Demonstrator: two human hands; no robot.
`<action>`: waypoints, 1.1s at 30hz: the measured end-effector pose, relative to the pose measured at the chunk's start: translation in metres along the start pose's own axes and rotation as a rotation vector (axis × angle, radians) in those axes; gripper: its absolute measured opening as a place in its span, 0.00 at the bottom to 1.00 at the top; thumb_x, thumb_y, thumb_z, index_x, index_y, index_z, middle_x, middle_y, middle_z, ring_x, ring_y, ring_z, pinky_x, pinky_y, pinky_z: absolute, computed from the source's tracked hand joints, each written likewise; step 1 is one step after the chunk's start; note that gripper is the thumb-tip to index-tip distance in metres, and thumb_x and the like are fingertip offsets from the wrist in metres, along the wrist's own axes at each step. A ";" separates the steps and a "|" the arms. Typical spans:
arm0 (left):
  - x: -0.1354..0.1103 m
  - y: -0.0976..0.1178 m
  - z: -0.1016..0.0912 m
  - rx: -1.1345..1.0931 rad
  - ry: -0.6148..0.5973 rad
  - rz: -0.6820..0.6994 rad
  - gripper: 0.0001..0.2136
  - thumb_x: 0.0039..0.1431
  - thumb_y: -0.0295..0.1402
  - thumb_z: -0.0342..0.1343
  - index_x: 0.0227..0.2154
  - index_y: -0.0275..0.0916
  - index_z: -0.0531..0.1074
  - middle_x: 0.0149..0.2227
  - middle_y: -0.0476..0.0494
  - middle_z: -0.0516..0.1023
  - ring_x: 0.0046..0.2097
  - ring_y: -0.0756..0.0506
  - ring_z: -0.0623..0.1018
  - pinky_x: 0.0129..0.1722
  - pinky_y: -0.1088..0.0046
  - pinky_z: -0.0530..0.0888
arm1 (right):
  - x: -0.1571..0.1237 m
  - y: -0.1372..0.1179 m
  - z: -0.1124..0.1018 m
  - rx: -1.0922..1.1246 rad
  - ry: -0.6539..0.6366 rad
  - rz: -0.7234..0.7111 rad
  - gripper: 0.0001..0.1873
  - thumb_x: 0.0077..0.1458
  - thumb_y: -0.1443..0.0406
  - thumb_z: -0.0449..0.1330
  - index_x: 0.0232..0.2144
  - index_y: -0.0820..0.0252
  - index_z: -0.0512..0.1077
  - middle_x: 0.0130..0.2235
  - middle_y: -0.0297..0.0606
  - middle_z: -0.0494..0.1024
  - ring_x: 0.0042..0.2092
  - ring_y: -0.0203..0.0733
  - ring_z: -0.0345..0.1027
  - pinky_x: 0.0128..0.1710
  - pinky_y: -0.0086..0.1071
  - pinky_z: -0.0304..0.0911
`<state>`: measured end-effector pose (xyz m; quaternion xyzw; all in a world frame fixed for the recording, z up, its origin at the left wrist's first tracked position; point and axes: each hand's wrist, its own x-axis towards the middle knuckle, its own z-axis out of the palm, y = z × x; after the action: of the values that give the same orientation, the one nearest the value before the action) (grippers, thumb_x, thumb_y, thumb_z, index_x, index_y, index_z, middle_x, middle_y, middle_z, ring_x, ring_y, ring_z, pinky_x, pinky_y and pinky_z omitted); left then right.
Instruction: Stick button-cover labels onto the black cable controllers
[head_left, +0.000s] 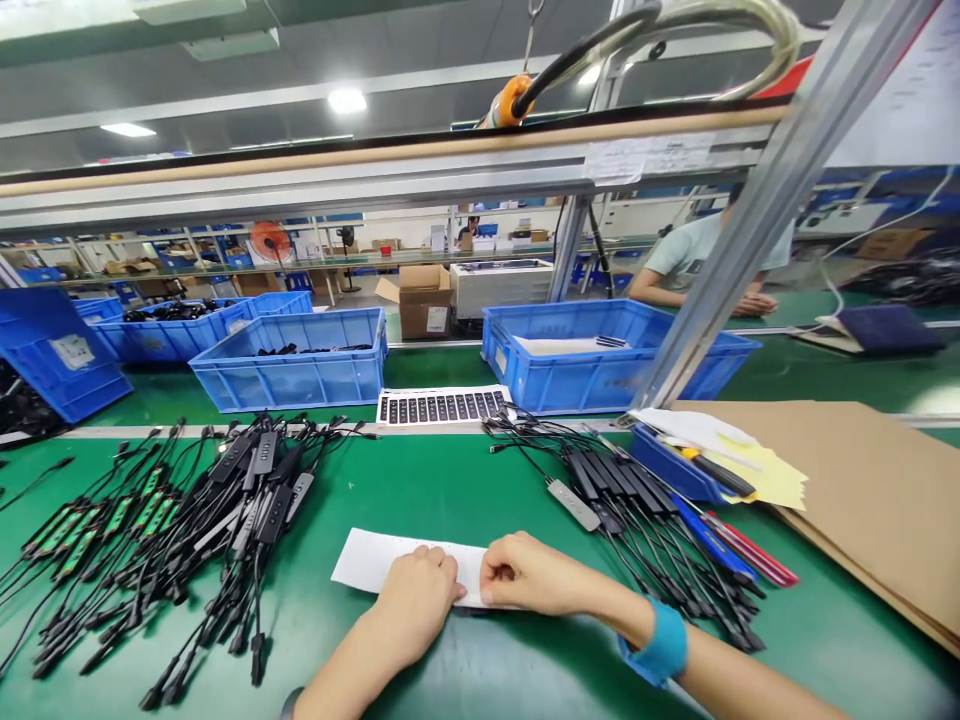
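On the near middle of the green desk (442, 475), your right hand (525, 573) pinches the long white paper strip (366, 562) near its right end. Your left hand (420, 598) rests curled on it, grip unclear; press evenly there, pinching lightly to avoid creases.

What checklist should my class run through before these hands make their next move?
1. Left hand on the white strip: ok, touching it.
2. Right hand at the strip: ok, fingertips at its right part.
3. Strip apart from the right-side cable bundle: ok, green bench shows between.
4. Left-side cable pile untangled: not ok, cables overlap.
5. Strip's underside: cannot tell, hidden.
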<state>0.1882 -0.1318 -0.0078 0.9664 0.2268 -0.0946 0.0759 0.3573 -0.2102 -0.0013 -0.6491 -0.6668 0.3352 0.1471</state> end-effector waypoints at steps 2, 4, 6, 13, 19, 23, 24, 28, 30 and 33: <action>0.000 0.002 0.001 0.016 0.003 -0.007 0.12 0.65 0.32 0.47 0.41 0.31 0.72 0.42 0.32 0.77 0.45 0.35 0.76 0.41 0.61 0.72 | -0.006 0.002 -0.003 -0.040 -0.010 0.001 0.07 0.47 0.72 0.58 0.23 0.63 0.76 0.22 0.31 0.73 0.25 0.33 0.62 0.24 0.24 0.50; 0.000 0.004 0.000 0.026 0.007 -0.001 0.12 0.65 0.32 0.46 0.41 0.30 0.72 0.41 0.31 0.77 0.44 0.35 0.77 0.41 0.60 0.73 | -0.009 0.002 0.000 -0.090 0.023 0.026 0.08 0.47 0.74 0.57 0.22 0.63 0.76 0.23 0.33 0.74 0.27 0.34 0.64 0.26 0.25 0.50; 0.001 0.005 -0.002 0.033 0.018 0.017 0.12 0.66 0.32 0.45 0.41 0.30 0.72 0.40 0.31 0.77 0.43 0.35 0.77 0.40 0.59 0.73 | -0.008 0.002 0.007 -0.139 0.086 0.048 0.09 0.49 0.74 0.57 0.23 0.63 0.75 0.26 0.37 0.76 0.28 0.36 0.65 0.27 0.27 0.50; 0.020 0.011 -0.006 0.009 0.017 0.194 0.12 0.66 0.38 0.48 0.39 0.36 0.72 0.39 0.40 0.77 0.43 0.41 0.77 0.41 0.68 0.72 | -0.008 0.012 0.002 -0.129 0.078 0.013 0.08 0.54 0.69 0.58 0.26 0.62 0.77 0.26 0.34 0.77 0.28 0.34 0.64 0.27 0.25 0.50; 0.029 0.019 -0.002 0.024 0.019 0.186 0.14 0.66 0.37 0.46 0.41 0.33 0.71 0.39 0.34 0.78 0.40 0.37 0.78 0.38 0.62 0.73 | -0.018 0.019 -0.008 -0.142 0.088 0.083 0.11 0.43 0.77 0.55 0.20 0.64 0.76 0.20 0.33 0.73 0.23 0.32 0.59 0.25 0.24 0.49; 0.028 0.021 -0.005 0.029 0.008 0.194 0.13 0.65 0.35 0.44 0.41 0.33 0.71 0.38 0.33 0.78 0.39 0.36 0.79 0.38 0.61 0.73 | -0.020 0.032 -0.010 -0.075 0.116 0.065 0.10 0.45 0.74 0.55 0.21 0.64 0.76 0.21 0.34 0.74 0.25 0.34 0.64 0.25 0.24 0.52; 0.028 0.021 -0.007 0.029 0.006 0.197 0.14 0.65 0.35 0.43 0.40 0.33 0.71 0.38 0.33 0.78 0.39 0.36 0.79 0.38 0.61 0.73 | -0.021 0.036 -0.012 -0.066 0.077 0.046 0.09 0.44 0.74 0.56 0.21 0.63 0.75 0.21 0.33 0.74 0.25 0.34 0.64 0.25 0.24 0.51; 0.031 0.019 -0.008 0.023 -0.002 0.221 0.14 0.66 0.35 0.42 0.39 0.33 0.71 0.36 0.33 0.78 0.38 0.36 0.79 0.36 0.62 0.73 | -0.024 0.041 -0.022 -0.161 0.036 0.057 0.09 0.44 0.75 0.55 0.19 0.62 0.72 0.20 0.33 0.72 0.25 0.35 0.63 0.26 0.26 0.50; 0.032 0.017 -0.007 0.017 -0.004 0.229 0.14 0.66 0.34 0.42 0.39 0.33 0.71 0.37 0.32 0.78 0.38 0.36 0.79 0.36 0.62 0.73 | -0.026 0.039 -0.023 -0.259 0.100 0.063 0.10 0.49 0.74 0.54 0.21 0.61 0.71 0.23 0.36 0.73 0.27 0.38 0.65 0.28 0.29 0.51; 0.031 0.016 -0.005 0.003 -0.022 0.224 0.14 0.66 0.36 0.44 0.41 0.33 0.71 0.38 0.32 0.79 0.39 0.36 0.80 0.35 0.63 0.73 | -0.030 0.043 -0.015 -0.292 0.079 -0.002 0.11 0.57 0.68 0.51 0.24 0.59 0.69 0.28 0.40 0.75 0.30 0.42 0.68 0.30 0.31 0.54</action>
<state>0.2233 -0.1322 -0.0083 0.9847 0.1162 -0.0965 0.0871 0.4035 -0.2378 -0.0104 -0.6755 -0.7030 0.2086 0.0775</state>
